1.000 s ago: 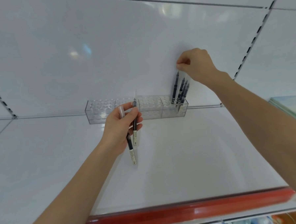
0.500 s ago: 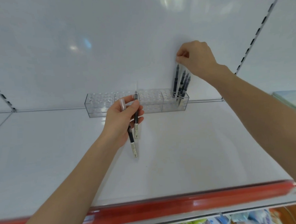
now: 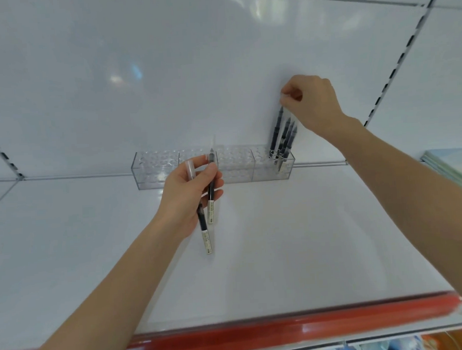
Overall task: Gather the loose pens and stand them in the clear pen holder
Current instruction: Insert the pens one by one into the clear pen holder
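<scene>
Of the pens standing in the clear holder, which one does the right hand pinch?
The leftmost pen, which reaches highest: the right hand pinches its top. The other pens stand lower, to its right.

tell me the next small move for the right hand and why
Probably press that pen down and let go. The right hand pinches its top, its lower end already sits in the right compartment of the clear pen holder beside other standing pens, and the left hand holds two more pens.
</scene>
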Available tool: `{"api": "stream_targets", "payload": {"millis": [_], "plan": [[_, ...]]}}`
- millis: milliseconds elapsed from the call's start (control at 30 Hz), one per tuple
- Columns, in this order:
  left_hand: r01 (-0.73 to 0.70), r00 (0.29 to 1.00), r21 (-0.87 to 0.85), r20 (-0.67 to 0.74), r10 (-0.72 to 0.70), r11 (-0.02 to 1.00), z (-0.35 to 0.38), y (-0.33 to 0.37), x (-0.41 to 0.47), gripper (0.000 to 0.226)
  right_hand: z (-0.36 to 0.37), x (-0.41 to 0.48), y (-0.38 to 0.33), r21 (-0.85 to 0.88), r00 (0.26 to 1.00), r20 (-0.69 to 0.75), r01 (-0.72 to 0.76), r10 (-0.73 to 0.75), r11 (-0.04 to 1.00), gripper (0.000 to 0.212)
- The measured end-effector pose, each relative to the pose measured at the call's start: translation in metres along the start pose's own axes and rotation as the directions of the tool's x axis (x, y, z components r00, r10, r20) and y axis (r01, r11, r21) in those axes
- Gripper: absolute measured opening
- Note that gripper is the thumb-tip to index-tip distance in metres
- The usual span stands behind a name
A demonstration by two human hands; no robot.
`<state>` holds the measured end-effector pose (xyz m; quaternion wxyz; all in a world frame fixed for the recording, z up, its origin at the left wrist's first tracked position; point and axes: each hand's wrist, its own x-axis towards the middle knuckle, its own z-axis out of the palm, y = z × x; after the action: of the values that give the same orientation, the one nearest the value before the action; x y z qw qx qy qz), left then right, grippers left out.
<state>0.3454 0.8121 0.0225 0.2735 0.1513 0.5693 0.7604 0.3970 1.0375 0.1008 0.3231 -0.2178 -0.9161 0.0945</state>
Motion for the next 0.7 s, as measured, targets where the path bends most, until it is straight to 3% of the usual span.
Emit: {"api": "stream_targets", "payload": {"millis": [267,567,700], "plan": [[-0.021,1.0,-0.013,0.015,0.021,1.0,0.01,0.011,0.016,0.009,0.0,0.008,-0.001,0.015,0.998,0.062,0.015,-0.016,1.0,0.016],[-0.011,1.0,-0.024,-0.001,0.011,1.0,0.011,0.01,0.028,0.009,0.009,0.001,0.003,0.104,0.999,0.015,0.04,-0.042,0.994,0.017],[-0.006,1.0,-0.027,0.0,0.006,1.0,0.011,0.009,0.03,0.009,0.018,-0.005,0.009,-0.022,0.995,0.045,0.095,-0.094,0.995,0.016]]}}
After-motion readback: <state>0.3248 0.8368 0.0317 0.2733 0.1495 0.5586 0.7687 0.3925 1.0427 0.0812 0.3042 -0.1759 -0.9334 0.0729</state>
